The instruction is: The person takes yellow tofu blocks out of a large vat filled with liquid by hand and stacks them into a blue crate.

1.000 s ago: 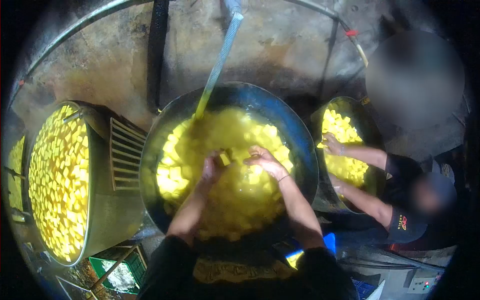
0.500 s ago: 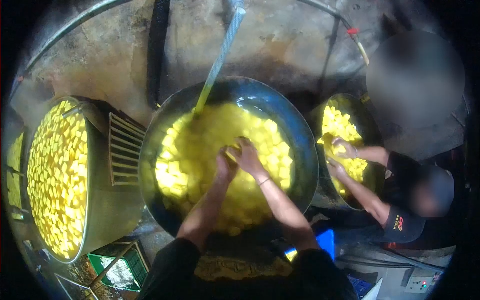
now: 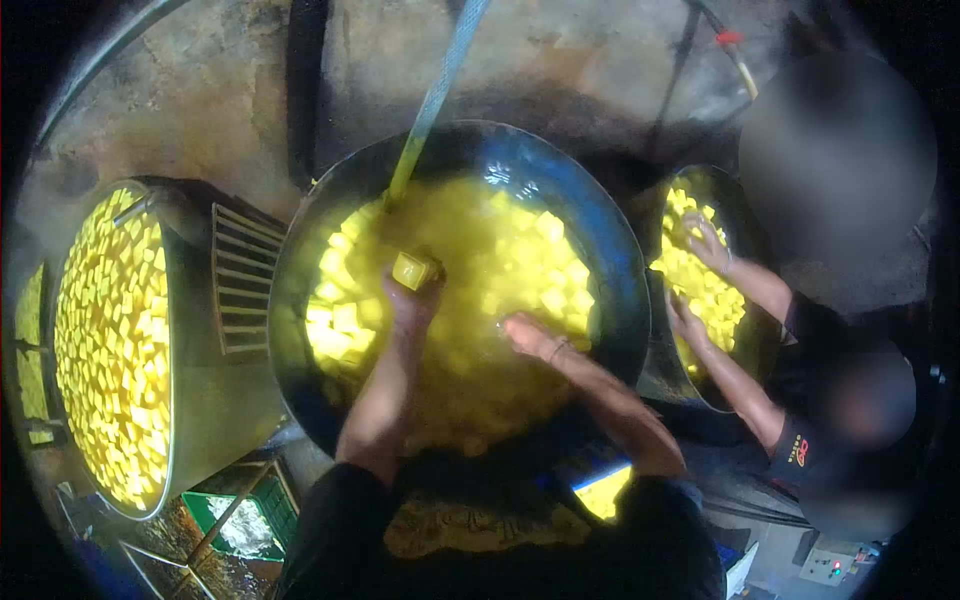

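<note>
A large dark round vat (image 3: 622,330) in front of me holds cloudy yellow water with many yellow tofu cubes (image 3: 345,318) in it. My left hand (image 3: 412,298) is closed round a yellow tofu cube (image 3: 412,270), whose pale face shows above the fingers near the vat's middle. To its right, my right hand (image 3: 532,335) reaches down into the water beside other cubes. Its fingers are mostly hidden by the murky liquid. A pale blue hose (image 3: 432,105) hangs into the vat above my left hand.
At left stands a big drum (image 3: 215,420) full of yellow cubes, with a slatted rack (image 3: 247,285) beside it. A green crate (image 3: 272,510) with white material sits lower left. On the right, a co-worker's hands (image 3: 712,245) work over a smaller vat (image 3: 745,345) of cubes.
My hands, close together before, have moved apart. The left went up and left, lifting a tofu cube into view; the right moved right and lower into the water. The co-worker's hands have spread apart.
</note>
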### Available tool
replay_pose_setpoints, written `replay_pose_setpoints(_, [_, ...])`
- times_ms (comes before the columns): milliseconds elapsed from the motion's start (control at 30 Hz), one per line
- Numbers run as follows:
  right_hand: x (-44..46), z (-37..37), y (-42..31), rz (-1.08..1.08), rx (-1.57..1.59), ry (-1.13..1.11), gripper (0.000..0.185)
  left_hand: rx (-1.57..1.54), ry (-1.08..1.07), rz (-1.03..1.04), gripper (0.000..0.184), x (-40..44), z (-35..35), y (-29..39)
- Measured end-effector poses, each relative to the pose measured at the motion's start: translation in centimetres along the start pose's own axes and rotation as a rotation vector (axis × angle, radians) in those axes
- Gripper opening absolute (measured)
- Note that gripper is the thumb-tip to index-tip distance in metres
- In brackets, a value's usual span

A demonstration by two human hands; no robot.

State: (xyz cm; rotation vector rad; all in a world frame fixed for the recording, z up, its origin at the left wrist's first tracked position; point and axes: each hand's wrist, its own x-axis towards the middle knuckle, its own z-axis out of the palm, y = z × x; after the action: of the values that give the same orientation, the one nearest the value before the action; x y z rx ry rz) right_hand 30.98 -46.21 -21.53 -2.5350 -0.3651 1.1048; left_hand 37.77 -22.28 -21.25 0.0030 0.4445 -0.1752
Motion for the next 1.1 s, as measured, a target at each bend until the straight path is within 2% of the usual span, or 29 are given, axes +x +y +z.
replay_pose_setpoints(33, [-0.3, -1.0, 0.3, -0.078, 0.085, 0.058, 0.032, -0.087, 0.015, -0.017, 0.044, 0.4, -0.3, 0.9])
replay_pose_setpoints(100, [-1.0, -3.0, 0.7, -0.247, 0.241, 0.157, 0.042, -0.011, 0.101, 0.019, 0.042, -0.1, 0.8, 2.3])
replay_pose_setpoints(167, [-0.3, -5.4, 1.0, -0.183, 0.240, 0.299, 0.022, 0.060, 0.191, 0.050, 0.040, 0.0, 0.9, 3.2])
replay_pose_setpoints(233, [0.6, -9.2, 0.9, -0.002, 0.587, 0.210, 0.024, 0.272, 0.153, 0.032, 0.036, 1.3, -0.3, 4.0])
replay_pose_setpoints(267, [0.8, -10.2, -0.3, 0.118, 0.681, 0.350, 0.036, 0.273, 0.151, 0.034, 0.036, 1.5, -0.2, 4.0])
replay_pose_setpoints(300, [1.7, -11.6, -1.4, 0.113, 0.681, 0.351, 0.036, 0.359, 0.114, 0.042, 0.036, 1.4, -0.2, 3.9])
replay_pose_setpoints(367, [4.1, -14.2, -3.5, 0.253, 0.103, 0.261, 0.063, 0.446, 0.069, 0.059, 0.036, 1.5, 0.1, 3.7])
replay_pose_setpoints(400, [5.4, -13.4, -4.0, 0.247, 0.101, 0.266, 0.063, 0.338, 0.095, 0.054, 0.036, 1.4, 0.3, 3.5])
replay_pose_setpoints(433, [6.6, -12.0, -4.7, 0.218, -0.052, 0.439, 0.058, 0.232, 0.121, 0.048, 0.036, 1.2, 0.5, 3.2])
replay_pose_setpoints(500, [9.0, -8.0, -5.8, 0.162, -0.301, 0.801, 0.044, 0.219, 0.127, 0.033, 0.035, -0.2, 2.3, 2.7])
replay_pose_setpoints(600, [15.7, -3.1, -2.1, 0.124, -0.232, 0.789, 0.046, 0.216, 0.103, 0.021, 0.033, -0.5, 2.3, 2.4])
replay_pose_setpoints(667, [17.9, -2.6, 0.0, 0.436, 0.025, 0.487, 0.051, 0.223, 0.068, 0.033, 0.032, -0.2, 1.6, 2.6])
replay_pose_setpoints(700, [17.9, -2.1, 2.2, 0.428, 0.017, 0.486, 0.051, 0.243, 0.064, 0.046, 0.032, -0.2, 1.3, 2.6])
replay_pose_setpoints(733, [16.9, -1.7, 5.0, 0.250, 0.480, 0.477, 0.056, 0.264, 0.058, 0.057, 0.031, -0.2, 1.0, 2.7])
replay_pose_setpoints(800, [14.3, -2.4, 6.7, 0.053, 0.926, 0.450, 0.062, 0.256, 0.094, 0.086, 0.030, -0.1, 0.8, 2.9])
replay_pose_setpoints(900, [5.9, -6.5, 2.4, 0.020, 1.089, 0.475, 0.052, 0.245, 0.106, 0.076, 0.028, 0.0, 0.2, 2.6])
replay_pose_setpoints(967, [-0.2, -9.6, -3.1, 0.050, 1.467, 0.248, 0.048, 0.245, 0.072, 0.037, 0.027, -0.1, 0.5, 1.8])
replay_pose_setpoints(1033, [-2.0, -9.2, -4.9, -0.001, 1.429, 0.370, 0.046, 0.143, 0.007, 0.031, 0.027, -0.6, 1.2, 0.5])
replay_pose_setpoints(1100, [-3.1, -9.0, -6.3, -0.320, 1.281, 0.318, 0.048, 0.259, 0.017, 0.015, 0.026, -1.6, 2.6, -0.8])
